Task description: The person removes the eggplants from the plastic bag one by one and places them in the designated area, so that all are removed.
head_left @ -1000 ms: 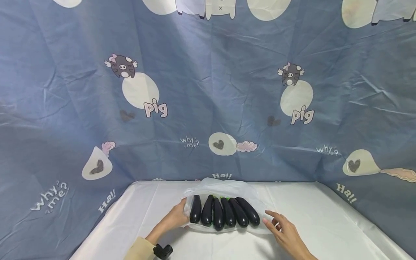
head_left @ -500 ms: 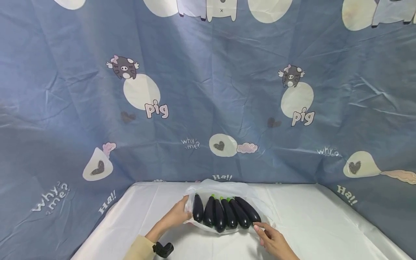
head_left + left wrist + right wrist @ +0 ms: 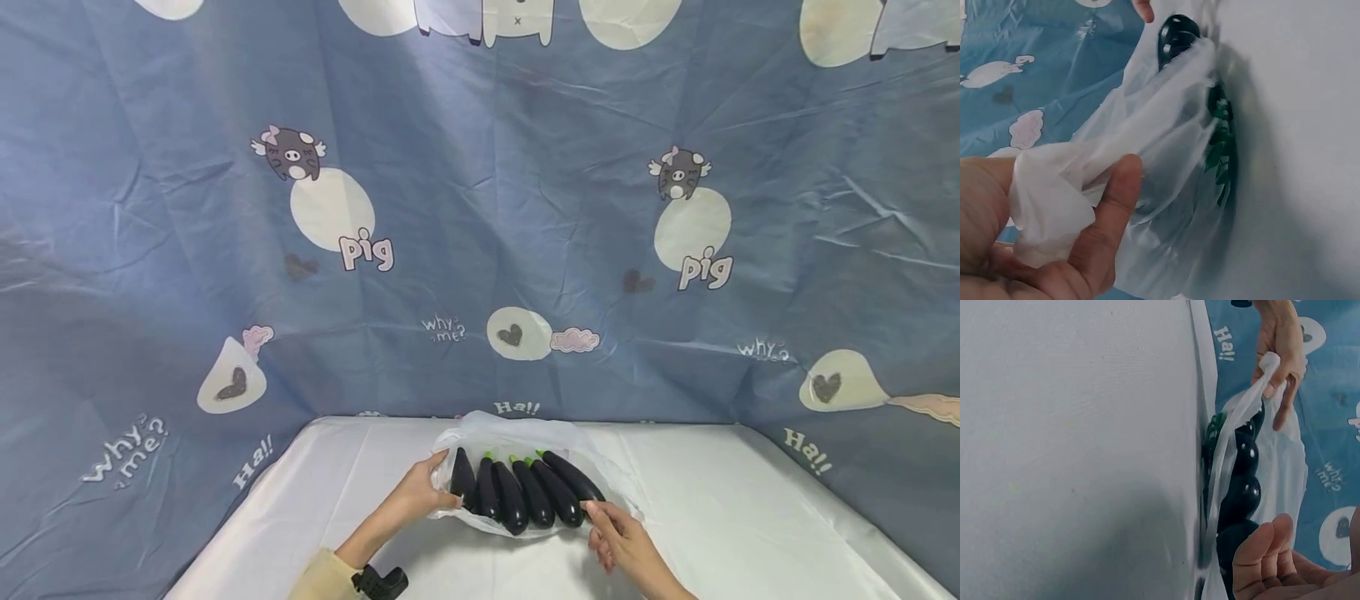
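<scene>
Several dark, glossy eggplants (image 3: 512, 498) lie side by side in a white plastic bag (image 3: 517, 428), their green stem ends pointing away from me. My left hand (image 3: 422, 492) grips the bag's left rim; in the left wrist view, plastic is bunched between the thumb and bent fingers of that left hand (image 3: 1079, 244). At the right side of the mouth, my right hand (image 3: 626, 546) touches the blunt end of the rightmost eggplants. Its fingers (image 3: 1254, 556) look bent in the right wrist view. Whether they pinch anything is hidden.
The bag rests on a white-covered table (image 3: 750, 517). Behind it hangs a blue printed cloth (image 3: 480, 208). Green leaf-like shapes (image 3: 1219, 144) show at the bag's lower side. A black strap device (image 3: 380, 583) sits on the left wrist.
My right hand has moved left, from the bag's right edge to the ends of the rightmost eggplants. My left hand keeps its hold while the bag's left rim shifts slightly right.
</scene>
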A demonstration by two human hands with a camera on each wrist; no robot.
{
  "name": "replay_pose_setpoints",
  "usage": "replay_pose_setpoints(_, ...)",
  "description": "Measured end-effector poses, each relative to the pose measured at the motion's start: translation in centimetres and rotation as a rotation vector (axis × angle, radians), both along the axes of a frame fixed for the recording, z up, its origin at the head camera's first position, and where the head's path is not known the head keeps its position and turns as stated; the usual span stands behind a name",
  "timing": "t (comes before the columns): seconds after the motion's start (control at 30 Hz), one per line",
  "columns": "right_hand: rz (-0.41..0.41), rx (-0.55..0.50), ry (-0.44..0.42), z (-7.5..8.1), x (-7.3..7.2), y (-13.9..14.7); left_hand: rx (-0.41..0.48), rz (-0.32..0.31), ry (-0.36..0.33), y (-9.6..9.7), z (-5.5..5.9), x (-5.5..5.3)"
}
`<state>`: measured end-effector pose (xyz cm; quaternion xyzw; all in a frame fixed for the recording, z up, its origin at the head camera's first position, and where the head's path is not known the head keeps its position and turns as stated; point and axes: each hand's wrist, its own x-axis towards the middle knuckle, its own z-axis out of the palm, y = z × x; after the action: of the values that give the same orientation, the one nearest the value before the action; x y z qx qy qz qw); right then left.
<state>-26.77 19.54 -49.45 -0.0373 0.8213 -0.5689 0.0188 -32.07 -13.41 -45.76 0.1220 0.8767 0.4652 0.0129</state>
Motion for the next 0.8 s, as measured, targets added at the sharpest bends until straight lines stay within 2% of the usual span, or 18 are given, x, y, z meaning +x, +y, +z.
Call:
replay_pose_setpoints(0.1,0.007,-0.008,-0.003,0.0,-0.1,0.3,0.006,0.002,0.013,0.0,-0.4,-0.1)
replay_pose_setpoints(0.2,-0.006,-0.021,-0.008,0.0,-0.5,0.5,0.021,-0.023,0.014,0.0,-0.4,-0.2)
replay_pose_setpoints(0.37,-0.068,-0.036,-0.033,0.0,-1.4,0.8,0.012,-0.076,0.005,-0.2,-0.3,0.0)
replay_pose_setpoints(0.47,-0.094,-0.053,-0.050,-0.1,-1.5,1.0,0.000,-0.098,0.001,-0.5,-0.2,0.2)
replay_pose_setpoints(0.7,-0.101,-0.064,-0.056,0.0,-1.3,1.2,-0.021,-0.175,-0.071,-1.0,0.2,0.4)
replay_pose_setpoints(0.8,-0.125,-0.071,-0.048,0.0,-1.5,1.3,-0.034,-0.194,-0.080,-1.1,0.2,0.4)
